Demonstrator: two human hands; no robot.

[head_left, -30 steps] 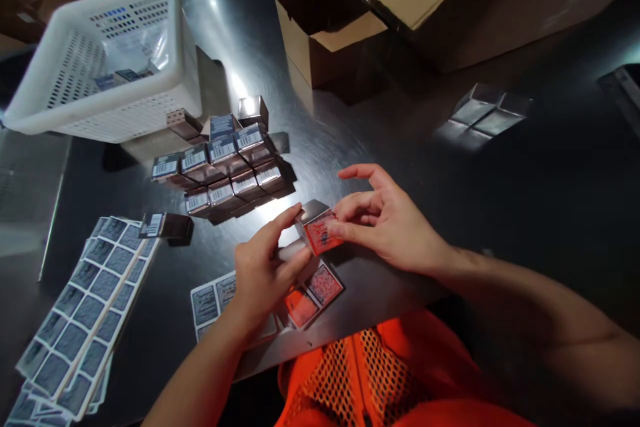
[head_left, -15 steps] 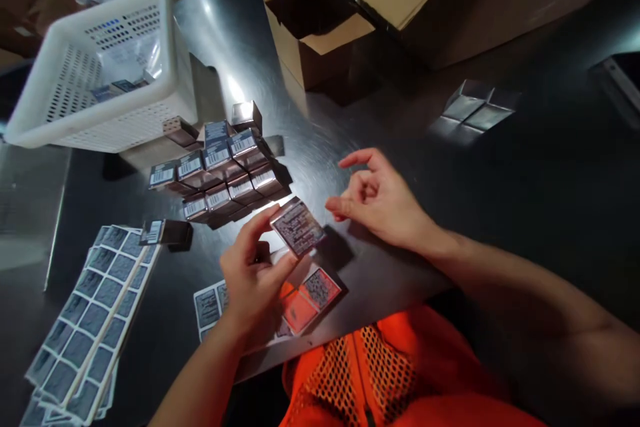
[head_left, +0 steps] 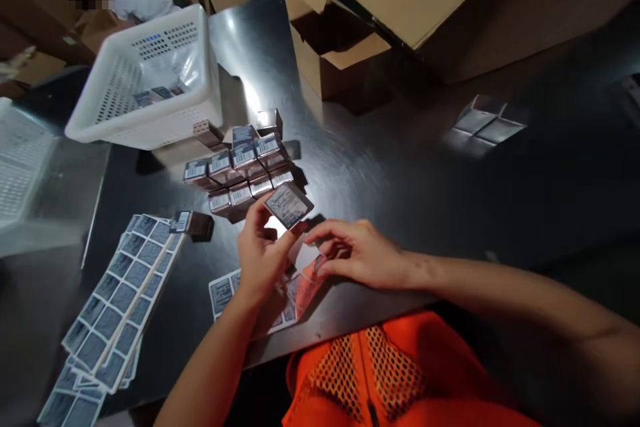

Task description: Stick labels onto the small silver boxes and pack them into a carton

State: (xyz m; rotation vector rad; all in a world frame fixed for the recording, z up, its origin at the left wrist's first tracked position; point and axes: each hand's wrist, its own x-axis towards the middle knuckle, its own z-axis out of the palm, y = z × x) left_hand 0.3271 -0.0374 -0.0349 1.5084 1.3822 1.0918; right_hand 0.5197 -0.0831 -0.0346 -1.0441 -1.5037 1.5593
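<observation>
While our left hand (head_left: 261, 255) pinched a small box (head_left: 289, 205) between thumb and fingertips, clamped on its lower edge, we held it raised just above the metal table (head_left: 400, 167) with its printed, labelled face turned up toward us. Our right hand (head_left: 356, 255) lay low beside it, fingers curled together onto the reddish corner of a label sheet (head_left: 280, 293) at the table's near edge; we could not tell whether a label was already pinched between the fingertips or only touched. That sheet lay partly under both hands, just in front of our orange mesh vest (head_left: 380, 373).

Just beyond the held box stood a stack of labelled boxes (head_left: 243, 170), packed in close rows with barcodes facing up. One single box (head_left: 193, 223) lay apart to the left, touching the top of a fanned pile of grey label sheets (head_left: 113, 307). Farther back on the left sat a white perforated basket (head_left: 150, 87) holding a few boxes and clear plastic. An open cardboard carton (head_left: 337, 47) stood behind the stack, and a group of plain silver boxes (head_left: 487, 120) rested well apart on the right.
</observation>
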